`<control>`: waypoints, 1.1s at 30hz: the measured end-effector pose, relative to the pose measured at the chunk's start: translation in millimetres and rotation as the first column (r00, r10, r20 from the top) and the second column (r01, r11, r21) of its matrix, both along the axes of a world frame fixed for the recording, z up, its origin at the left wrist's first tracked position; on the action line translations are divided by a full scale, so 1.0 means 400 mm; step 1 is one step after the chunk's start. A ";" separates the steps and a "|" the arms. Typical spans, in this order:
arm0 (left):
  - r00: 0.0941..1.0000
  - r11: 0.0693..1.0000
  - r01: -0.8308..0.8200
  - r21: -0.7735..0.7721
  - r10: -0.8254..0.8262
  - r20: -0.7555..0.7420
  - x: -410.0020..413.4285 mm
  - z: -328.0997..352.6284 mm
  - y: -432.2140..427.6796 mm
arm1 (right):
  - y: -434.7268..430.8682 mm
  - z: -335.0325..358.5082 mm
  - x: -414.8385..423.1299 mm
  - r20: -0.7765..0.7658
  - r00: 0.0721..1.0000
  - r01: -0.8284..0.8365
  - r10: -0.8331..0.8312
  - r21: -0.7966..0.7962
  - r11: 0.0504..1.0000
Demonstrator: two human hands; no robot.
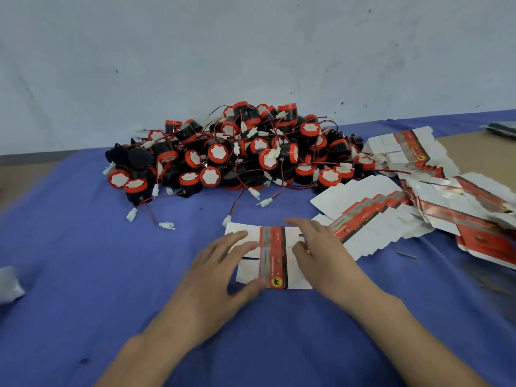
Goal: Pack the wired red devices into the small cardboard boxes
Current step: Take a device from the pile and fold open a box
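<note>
A flat, unfolded cardboard box blank [275,255], white with a red and black printed strip, lies on the blue cloth in front of me. My left hand [223,272] rests on its left side with fingers spread and fairly straight. My right hand [321,252] presses on its right side, fingers extended. Behind the blank sits a large pile of wired red devices [237,152], round black bodies with red caps, red-black wires and white connectors.
Several more flat box blanks [418,196] are fanned out at the right, over the cloth edge onto a brown table [480,152]. Loose white connectors [166,225] trail from the pile. A pale wall stands behind. Something white [8,283] lies at the left edge.
</note>
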State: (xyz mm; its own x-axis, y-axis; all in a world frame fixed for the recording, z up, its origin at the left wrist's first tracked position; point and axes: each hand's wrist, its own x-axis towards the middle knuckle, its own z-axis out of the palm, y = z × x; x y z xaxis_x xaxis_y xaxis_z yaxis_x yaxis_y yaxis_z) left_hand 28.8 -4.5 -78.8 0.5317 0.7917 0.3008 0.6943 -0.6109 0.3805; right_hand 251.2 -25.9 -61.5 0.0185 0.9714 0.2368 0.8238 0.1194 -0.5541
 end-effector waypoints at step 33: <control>0.964 0.907 0.099 0.410 0.015 -0.266 -0.012 0.046 -0.061 | 0.030 0.034 -0.127 -0.998 -0.009 -0.340 -0.065 -0.058 0.939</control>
State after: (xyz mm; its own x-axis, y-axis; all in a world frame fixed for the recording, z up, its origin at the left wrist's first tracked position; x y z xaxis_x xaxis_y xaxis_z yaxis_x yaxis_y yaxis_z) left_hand 23.9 -29.0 -60.5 0.6654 0.5989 0.4456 0.7028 -0.7039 -0.1035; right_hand 200.3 -13.9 -47.8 -0.1078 0.9908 -0.0818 -0.5691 -0.1290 -0.8121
